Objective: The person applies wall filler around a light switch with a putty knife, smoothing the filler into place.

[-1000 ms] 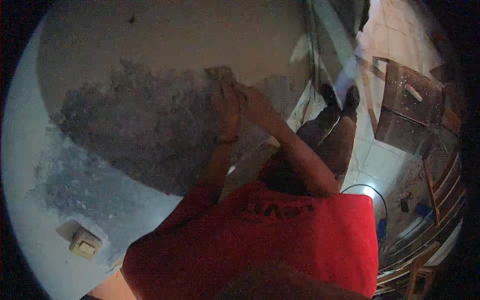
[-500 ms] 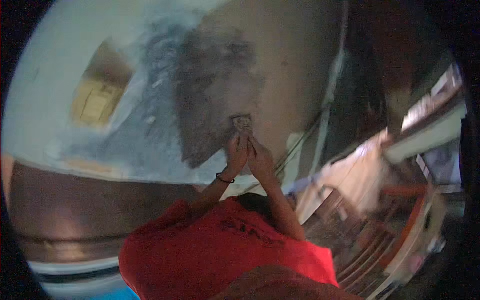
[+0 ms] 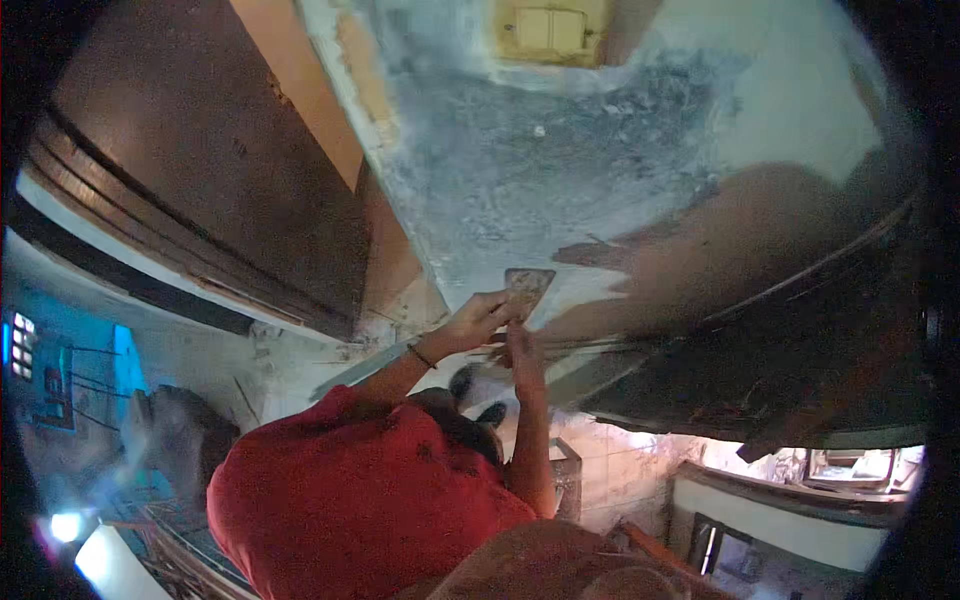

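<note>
Both my hands are together in front of the wall (image 3: 560,150), on a flat scraper (image 3: 532,288) with a smeared, roughly rectangular blade. My left hand (image 3: 478,322), with a dark band at the wrist, has its fingers closed at the blade's lower left edge. Just below and to the right, my right hand (image 3: 525,355) is closed at the scraper's lower end; the handle is mostly hidden by the fingers. The wall bears a grey-blue smeared patch, pale areas around it and a brownish area at the right.
A yellowish rectangular box (image 3: 548,32) is set into the wall at the top. A large brown panel (image 3: 210,130) fills the upper left. Dark boards (image 3: 780,350) lie on the right. At the lower left shines a bright lamp (image 3: 66,527).
My view has turned strongly, so the wall box has gone from upper left to top centre. The hands have stayed together on the scraper, whose blade now shows more fully.
</note>
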Demonstrator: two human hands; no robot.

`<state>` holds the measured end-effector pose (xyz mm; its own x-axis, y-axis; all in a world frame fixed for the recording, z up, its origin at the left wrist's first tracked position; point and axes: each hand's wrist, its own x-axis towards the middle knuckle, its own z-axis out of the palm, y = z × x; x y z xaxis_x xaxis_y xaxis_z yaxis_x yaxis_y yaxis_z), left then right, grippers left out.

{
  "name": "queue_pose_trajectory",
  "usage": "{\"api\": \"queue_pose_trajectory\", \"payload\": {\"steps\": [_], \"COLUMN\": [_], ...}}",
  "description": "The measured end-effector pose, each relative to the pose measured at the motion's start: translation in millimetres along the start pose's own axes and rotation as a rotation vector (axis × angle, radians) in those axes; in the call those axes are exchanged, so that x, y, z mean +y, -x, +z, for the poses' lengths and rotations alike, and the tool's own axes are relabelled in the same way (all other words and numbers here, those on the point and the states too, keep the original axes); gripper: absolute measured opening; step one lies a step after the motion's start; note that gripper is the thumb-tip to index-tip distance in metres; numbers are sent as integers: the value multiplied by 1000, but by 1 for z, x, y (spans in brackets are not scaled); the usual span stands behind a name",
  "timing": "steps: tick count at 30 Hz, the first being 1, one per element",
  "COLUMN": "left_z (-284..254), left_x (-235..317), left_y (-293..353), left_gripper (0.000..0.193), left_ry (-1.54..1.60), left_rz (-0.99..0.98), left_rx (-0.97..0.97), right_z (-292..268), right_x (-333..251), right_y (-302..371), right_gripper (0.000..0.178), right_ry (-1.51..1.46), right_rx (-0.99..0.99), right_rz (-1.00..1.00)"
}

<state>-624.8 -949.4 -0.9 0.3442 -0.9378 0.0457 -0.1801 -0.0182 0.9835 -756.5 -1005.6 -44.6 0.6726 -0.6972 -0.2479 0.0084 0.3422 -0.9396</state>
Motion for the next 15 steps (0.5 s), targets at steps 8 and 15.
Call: {"api": "queue_pose_trajectory", "payload": {"steps": [8,15], "left_z": [-50,-86], "left_x": [-20,-10], "left_y": [93,192], "left_gripper": [25,25], "left_ry": [-54,133], "left_rz": [346,-61], "left_rx": [310,400], "right_z": [7,-1], "right_x": [17,13], "right_y": [41,99], "right_gripper": [52,36], "right_ry": [449,487], "right_rx": [-136,-17], "right_rz": [-207,-127]}}
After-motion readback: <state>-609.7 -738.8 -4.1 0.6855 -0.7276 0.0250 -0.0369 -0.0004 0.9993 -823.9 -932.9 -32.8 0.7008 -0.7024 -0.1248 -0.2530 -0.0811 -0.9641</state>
